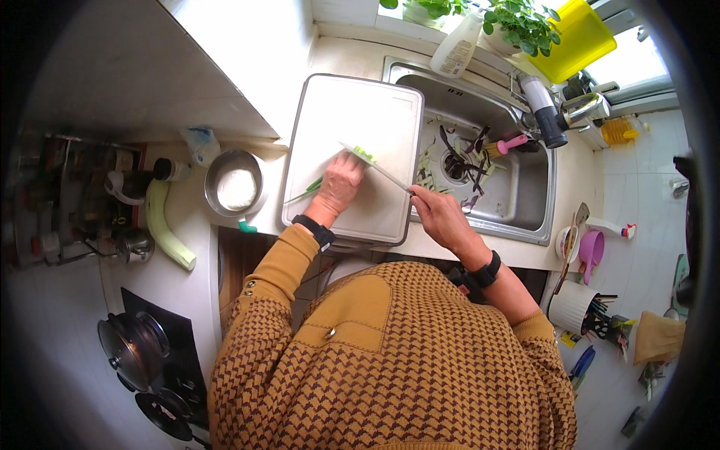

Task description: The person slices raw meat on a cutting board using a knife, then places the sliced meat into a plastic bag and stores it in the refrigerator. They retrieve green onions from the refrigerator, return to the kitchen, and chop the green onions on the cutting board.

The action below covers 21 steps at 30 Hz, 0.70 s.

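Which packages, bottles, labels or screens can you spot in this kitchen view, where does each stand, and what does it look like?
White plastic bottle: tilted behind the sink, by the potted herbs; tall, pale label.
Yellow container: on the windowsill, top right; boxy, bright yellow.
Small dark-capped bottle: on the counter left of the steel bowl; lying down, pale body.
Clear plastic bag: behind that bowl; crumpled, bluish.
No screens show.

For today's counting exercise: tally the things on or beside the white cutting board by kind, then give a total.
Cutting board: 1
Knife: 1
Green vegetable piece under the left hand: 1
Metal bowl: 1
Pale green gourd: 1
Total: 5
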Each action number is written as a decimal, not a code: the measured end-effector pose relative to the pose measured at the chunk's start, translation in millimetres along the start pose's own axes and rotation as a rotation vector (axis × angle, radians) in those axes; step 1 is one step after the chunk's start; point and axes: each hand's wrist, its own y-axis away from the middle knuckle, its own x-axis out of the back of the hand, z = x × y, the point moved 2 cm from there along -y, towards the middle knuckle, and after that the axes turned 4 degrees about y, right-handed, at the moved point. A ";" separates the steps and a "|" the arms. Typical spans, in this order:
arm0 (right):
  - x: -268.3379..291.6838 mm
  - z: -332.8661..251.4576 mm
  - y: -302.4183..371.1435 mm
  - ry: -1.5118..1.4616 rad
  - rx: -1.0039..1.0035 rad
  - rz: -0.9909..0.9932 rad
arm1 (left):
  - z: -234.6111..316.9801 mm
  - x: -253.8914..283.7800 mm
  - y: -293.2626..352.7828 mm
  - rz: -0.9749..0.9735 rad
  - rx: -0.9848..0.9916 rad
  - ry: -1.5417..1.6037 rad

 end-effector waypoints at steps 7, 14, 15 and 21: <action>-36.6 23.4 -37.8 -0.149 0.050 0.033 | 3.7 4.0 3.4 -0.093 0.071 0.027; -11.6 13.6 -32.0 -0.162 -0.103 -0.013 | 3.6 2.6 4.7 -0.025 0.063 0.051; -6.9 6.8 -26.0 -0.148 -0.073 -0.016 | 2.9 1.2 4.5 -0.027 0.070 0.059; -14.9 5.2 -23.7 -0.116 -0.043 -0.028 | 3.1 0.4 5.6 0.054 0.032 0.017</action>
